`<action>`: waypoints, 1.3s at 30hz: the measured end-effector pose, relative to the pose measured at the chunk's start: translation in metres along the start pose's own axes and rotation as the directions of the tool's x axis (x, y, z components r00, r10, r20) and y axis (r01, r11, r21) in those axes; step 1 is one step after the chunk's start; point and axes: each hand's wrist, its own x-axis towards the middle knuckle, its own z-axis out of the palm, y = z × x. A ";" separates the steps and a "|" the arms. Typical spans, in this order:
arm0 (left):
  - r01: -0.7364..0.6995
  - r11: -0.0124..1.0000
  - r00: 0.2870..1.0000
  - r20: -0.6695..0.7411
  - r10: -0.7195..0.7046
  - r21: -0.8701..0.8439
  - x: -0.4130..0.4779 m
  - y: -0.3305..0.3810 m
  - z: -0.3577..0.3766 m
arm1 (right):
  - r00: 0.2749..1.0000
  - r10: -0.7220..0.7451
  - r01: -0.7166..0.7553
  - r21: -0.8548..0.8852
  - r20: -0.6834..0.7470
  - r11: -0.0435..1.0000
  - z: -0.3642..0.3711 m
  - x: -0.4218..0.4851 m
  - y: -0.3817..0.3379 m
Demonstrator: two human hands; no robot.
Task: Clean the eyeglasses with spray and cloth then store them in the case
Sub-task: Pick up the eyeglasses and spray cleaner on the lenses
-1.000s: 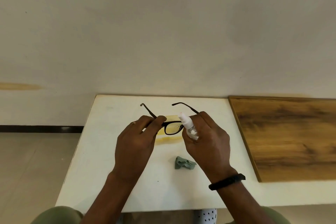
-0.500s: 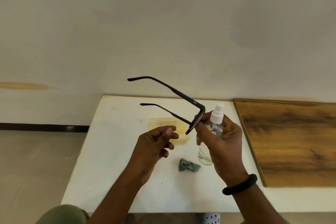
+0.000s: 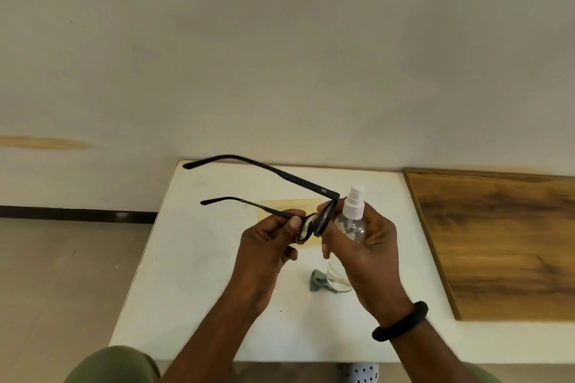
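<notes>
While right hand (image 3: 371, 253) grips bottle (image 3: 353, 222), left hand (image 3: 264, 247) pinches eyeglasses (image 3: 281, 176)

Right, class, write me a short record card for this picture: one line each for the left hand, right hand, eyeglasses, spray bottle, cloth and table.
left hand: grips the eyeglasses at the frame front
right hand: holds the spray bottle upright
eyeglasses: dark frame, arms unfolded, raised above the table
spray bottle: clear body, white nozzle, right beside the lenses
cloth: crumpled, grey-green, lying on the table
table: white top, with a wooden board along its right side
</notes>
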 end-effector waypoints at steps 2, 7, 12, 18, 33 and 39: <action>-0.088 0.994 0.990 -0.101 0.095 0.069 0.003 0.003 -0.005 | 0.999 -0.035 0.033 -0.082 -0.029 0.996 0.000 0.000 0.004; -0.237 0.943 0.903 -0.304 0.303 0.234 0.014 0.017 -0.028 | 0.998 -0.048 0.040 -0.159 -0.050 0.986 -0.006 0.000 0.017; -0.429 0.782 0.747 -0.308 0.589 0.453 0.012 0.028 -0.043 | 0.990 -0.130 0.138 -0.241 0.048 0.961 -0.002 -0.009 0.020; -0.525 0.457 0.585 -0.086 0.806 0.718 0.014 0.025 -0.054 | 0.947 -0.233 0.308 -0.416 0.223 0.855 0.022 -0.024 0.019; -0.622 0.197 0.512 0.203 0.835 0.758 0.013 0.012 -0.047 | 0.946 -0.162 0.305 -0.597 0.281 0.742 0.033 -0.025 0.029; -0.629 0.217 0.519 0.195 0.832 0.747 0.013 0.010 -0.046 | 0.946 -0.147 0.296 -0.580 0.290 0.759 0.035 -0.025 0.028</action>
